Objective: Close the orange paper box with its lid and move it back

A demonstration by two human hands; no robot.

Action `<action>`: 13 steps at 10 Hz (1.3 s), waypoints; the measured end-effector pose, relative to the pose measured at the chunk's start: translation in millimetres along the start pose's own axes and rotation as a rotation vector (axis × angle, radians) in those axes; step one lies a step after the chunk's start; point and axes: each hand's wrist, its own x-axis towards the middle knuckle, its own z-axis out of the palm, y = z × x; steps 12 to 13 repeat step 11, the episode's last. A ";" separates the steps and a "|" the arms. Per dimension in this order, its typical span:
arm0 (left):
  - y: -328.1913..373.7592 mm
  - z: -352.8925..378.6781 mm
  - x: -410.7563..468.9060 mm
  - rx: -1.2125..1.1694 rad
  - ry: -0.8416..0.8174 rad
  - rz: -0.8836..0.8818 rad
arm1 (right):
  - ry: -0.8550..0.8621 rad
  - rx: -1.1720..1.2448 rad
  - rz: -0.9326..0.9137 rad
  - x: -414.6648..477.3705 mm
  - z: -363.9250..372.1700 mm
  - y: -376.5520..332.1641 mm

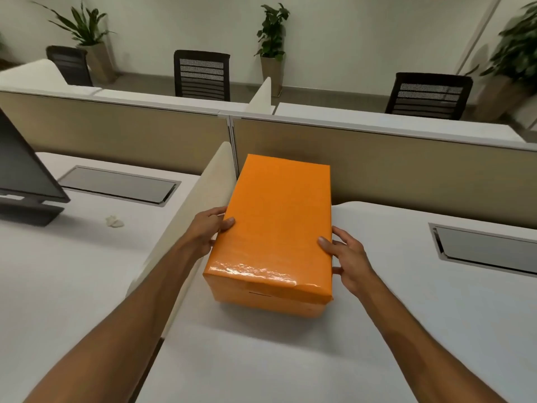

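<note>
- We are at a white desk [261,359] in an open office, looking down over our own two bare forearms.
- A low cream divider [186,228] runs along the desk's left edge and splits it from the neighbouring desk, where a dark monitor [23,170] stands on its base beside a small crumpled scrap of paper [114,221].
- A beige partition wall [406,158] closes off the back of our desk; each desk has a dark cable hatch set into its top, ours at the right [488,251].
- Beyond the partition we see more white desks, black mesh-backed chairs [202,75] and potted plants [271,33] against a pale wall.
- The orange paper box [276,228] sits on our desk with its lid [279,210] on — the lid's lower edge shows as a seam across the near face.
- The box lies lengthwise away from us, its far end close to the partition and its left side just beside the cream divider.
- Our left hand [209,228] grips the box's left side, thumb on the lid's top edge and fingers curled down the side, squeezed in between box and divider.
- Our right hand [345,257] mirrors it on the right side — thumb resting on the lid, fingers spread down the wall of the box.
- Both hands hold the box near its front half, so it sits squarely between them.
</note>
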 end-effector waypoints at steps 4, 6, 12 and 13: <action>4.9 -15.5 45.0 0.029 0.015 -0.018 | 0.013 -0.046 0.010 43.9 28.1 2.6; 8.3 -14.9 47.3 0.109 0.031 -0.002 | 0.012 -0.114 -0.007 49.9 28.4 -0.2; 16.5 48.2 -30.7 0.762 0.180 0.513 | 0.202 -0.469 -0.252 11.4 9.8 -41.1; 16.5 48.2 -30.7 0.762 0.180 0.513 | 0.202 -0.469 -0.252 11.4 9.8 -41.1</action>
